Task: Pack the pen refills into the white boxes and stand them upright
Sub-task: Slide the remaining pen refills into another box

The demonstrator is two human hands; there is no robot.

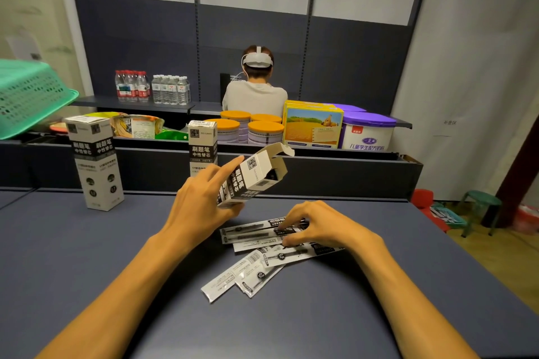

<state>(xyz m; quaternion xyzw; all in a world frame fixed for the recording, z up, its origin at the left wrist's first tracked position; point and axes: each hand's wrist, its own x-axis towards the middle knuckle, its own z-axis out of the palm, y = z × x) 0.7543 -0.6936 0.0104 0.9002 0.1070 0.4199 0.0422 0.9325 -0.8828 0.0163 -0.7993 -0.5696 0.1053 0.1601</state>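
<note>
While your left hand grips the open white box tilted above the table, your right hand pinches at the pen refills scattered flat just below it. Grab several overlapping sleeves at once and they will likely fan out and jam at the box mouth, or the loose flap may fold in. Two packed boxes already stand upright behind. You work on a dark blue table, with shelving of tins beyond and another person seated, back turned.
</note>
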